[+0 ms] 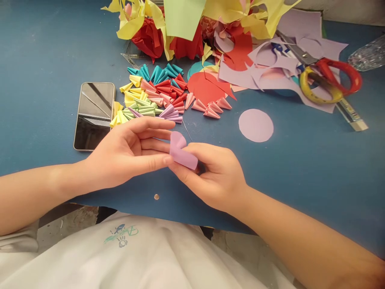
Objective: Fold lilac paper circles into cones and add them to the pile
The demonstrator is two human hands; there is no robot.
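A piece of purple paper (184, 157), curled over on itself, is between my two hands above the table's near side. My right hand (221, 172) grips it, thumb on top and fingers curled beneath, partly hidden. My left hand (129, 152) holds its left edge lightly, the thumb tip against the lower corner and the long fingers stretched behind it. Just beyond lie many small rolled paper cones (159, 90) in blue, yellow, red, pink, green and purple. A flat light-purple paper circle (256, 125) rests to the right of my hands.
A phone (94, 116) lies left of the cones. Scissors (327, 76) and a box cutter (351, 114) rest by purple paper offcuts (270, 66) at the right. Red paper circles (207, 88) and crumpled yellow scraps (261, 20) lie farther back. A small round metal piece (156, 197) is near the front edge.
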